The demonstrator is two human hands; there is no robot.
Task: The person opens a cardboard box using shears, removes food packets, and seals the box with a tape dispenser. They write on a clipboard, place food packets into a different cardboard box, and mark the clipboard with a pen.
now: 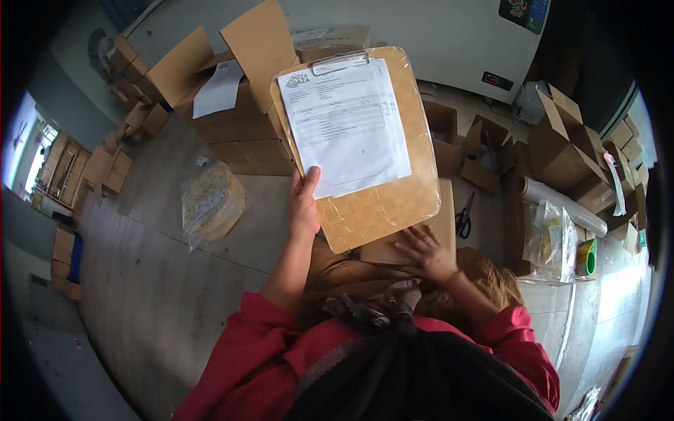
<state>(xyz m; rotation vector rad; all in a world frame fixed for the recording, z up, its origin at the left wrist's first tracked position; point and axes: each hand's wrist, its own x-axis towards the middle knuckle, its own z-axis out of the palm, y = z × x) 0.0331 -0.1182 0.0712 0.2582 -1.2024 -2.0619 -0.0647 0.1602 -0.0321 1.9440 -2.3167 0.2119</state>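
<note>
My left hand point(305, 205) grips the left edge of a brown clipboard point(379, 217), its thumb on the front and the other fingers behind. Printed paper sheets point(347, 126) are held on the board by a metal clip point(340, 63) at the top. The board is tilted and wrapped in clear plastic. Below its lower right corner, my right hand point(430, 256) lies flat with fingers stretched on a closed cardboard box point(444, 210). Part of that box is hidden by the clipboard.
An open carton point(235, 130) with a paper sheet point(219, 89) stands ahead left. A plastic-wrapped round package point(213, 203) lies on the floor. Black-handled scissors point(463, 221) lie right of the box. More open cartons point(484, 151), a plastic film roll point(565, 205) and a green tape roll point(587, 258) are to the right.
</note>
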